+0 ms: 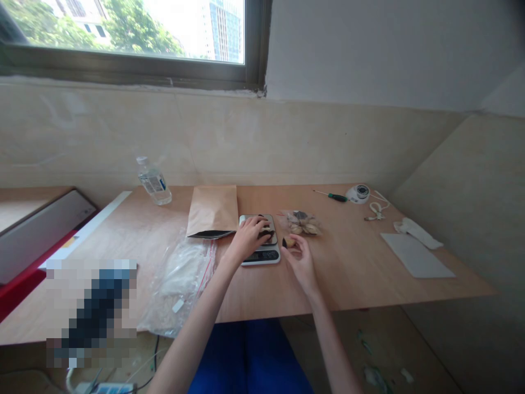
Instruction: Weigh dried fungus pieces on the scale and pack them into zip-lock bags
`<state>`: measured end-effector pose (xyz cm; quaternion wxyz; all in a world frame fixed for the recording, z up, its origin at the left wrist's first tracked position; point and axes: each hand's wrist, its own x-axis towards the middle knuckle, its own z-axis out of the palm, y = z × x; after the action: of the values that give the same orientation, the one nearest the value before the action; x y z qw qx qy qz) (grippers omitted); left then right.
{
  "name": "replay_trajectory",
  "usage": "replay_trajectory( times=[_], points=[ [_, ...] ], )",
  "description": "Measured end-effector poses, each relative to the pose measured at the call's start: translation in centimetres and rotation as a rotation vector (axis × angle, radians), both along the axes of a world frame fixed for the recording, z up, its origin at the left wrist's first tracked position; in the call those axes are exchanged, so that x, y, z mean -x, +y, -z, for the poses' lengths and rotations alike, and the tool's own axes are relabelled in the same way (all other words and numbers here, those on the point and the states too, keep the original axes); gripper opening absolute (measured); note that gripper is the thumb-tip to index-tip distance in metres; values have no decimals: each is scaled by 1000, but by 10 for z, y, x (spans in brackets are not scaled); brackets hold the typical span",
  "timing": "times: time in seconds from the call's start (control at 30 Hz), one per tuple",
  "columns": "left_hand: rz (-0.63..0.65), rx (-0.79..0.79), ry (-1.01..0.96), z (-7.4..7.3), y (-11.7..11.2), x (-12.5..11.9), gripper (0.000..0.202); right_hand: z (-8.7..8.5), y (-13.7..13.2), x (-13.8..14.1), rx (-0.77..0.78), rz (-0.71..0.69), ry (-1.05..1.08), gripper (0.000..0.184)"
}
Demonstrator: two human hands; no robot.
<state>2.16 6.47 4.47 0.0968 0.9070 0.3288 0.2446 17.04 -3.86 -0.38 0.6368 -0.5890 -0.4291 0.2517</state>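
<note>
A small kitchen scale [259,257] with a white body and a dark display stands on the table in front of me. Over its plate my left hand [248,236] is spread, fingers apart, touching several dark and pale pieces [266,234] that it partly hides. To the right of the scale, my right hand [301,260] pinches a tan piece with a dark side [289,242], which looks like a dried mushroom. Just behind that hand lies a clear bag [304,224] with more tan and dark pieces inside.
A brown paper pouch [214,210] and clear zip bags [184,273] lie left of the scale. Farther left stands a water bottle [155,183]. A screwdriver [337,197], a white dome camera [357,194], a white cloth [418,232] and a pale sheet [417,256] are at right.
</note>
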Motion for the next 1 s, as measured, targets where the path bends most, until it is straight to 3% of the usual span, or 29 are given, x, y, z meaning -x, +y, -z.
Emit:
replay_trajectory(
  times=[0.2,0.43,0.6,0.7,0.8,1.0],
  points=[
    [-144,6,117,-8,22,11,25,9,1,-3,0,-2,-15,41],
    [-82,-28,249,-1,19,9,27,19,-4,-1,23,48,45,40],
    [-103,-39,229,-6,21,6,19,17,-5,0,12,36,65,41],
    [-134,-72,215,-19,20,9,20,15,-4,0,-11,68,43,42],
    [-190,-149,117,-43,8,14,18,8,-6,3,-29,134,38,44],
    [-490,-467,-522,-98,-47,18,27,-11,-16,13,-37,204,61,47]
  ],
)
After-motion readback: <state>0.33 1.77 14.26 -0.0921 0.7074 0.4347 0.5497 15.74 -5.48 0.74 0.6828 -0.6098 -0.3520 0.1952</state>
